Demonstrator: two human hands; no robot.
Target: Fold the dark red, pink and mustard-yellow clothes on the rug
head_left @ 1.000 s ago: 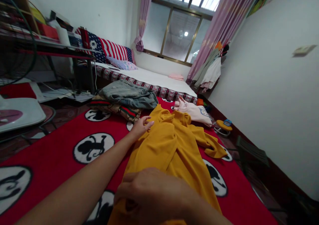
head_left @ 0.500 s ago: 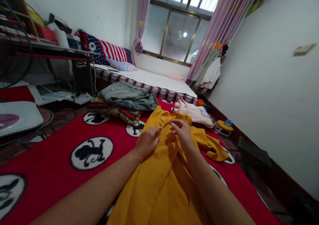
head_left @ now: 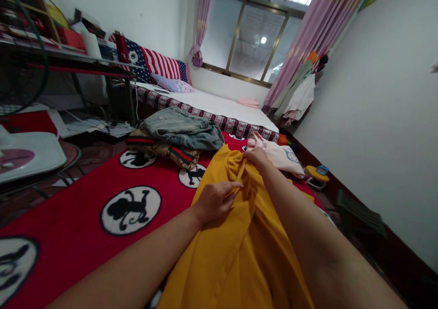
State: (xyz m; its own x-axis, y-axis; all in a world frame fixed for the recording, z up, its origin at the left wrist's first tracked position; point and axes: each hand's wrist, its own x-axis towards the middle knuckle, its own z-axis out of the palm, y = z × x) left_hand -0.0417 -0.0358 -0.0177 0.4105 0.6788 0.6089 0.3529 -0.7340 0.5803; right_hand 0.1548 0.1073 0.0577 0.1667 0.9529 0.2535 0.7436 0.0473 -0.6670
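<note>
A mustard-yellow dress (head_left: 219,254) with long sleeves lies lengthwise before me on a red blanket (head_left: 78,208), its top end pointing away. My right hand (head_left: 258,157) is closed on the cloth near the neckline, pulling up a narrow fold. Lower down on the front, my left hand (head_left: 216,201) has its fingers curled in, thumb and forefinger pinching the edge of the same fold. My right forearm hides most of the right sleeve.
Folded jeans (head_left: 181,126) rest on a patterned brown garment (head_left: 164,150) beyond the dress, at left. A pink top (head_left: 282,156) lies at far right. Farther off stand a bed (head_left: 205,99), a cluttered desk (head_left: 78,60), a white chair seat (head_left: 34,154) and a yellow stool (head_left: 316,173).
My right hand has moved up to the neckline and closed on the cloth there. My left hand has shifted slightly down and right. The view has turned a little left.
</note>
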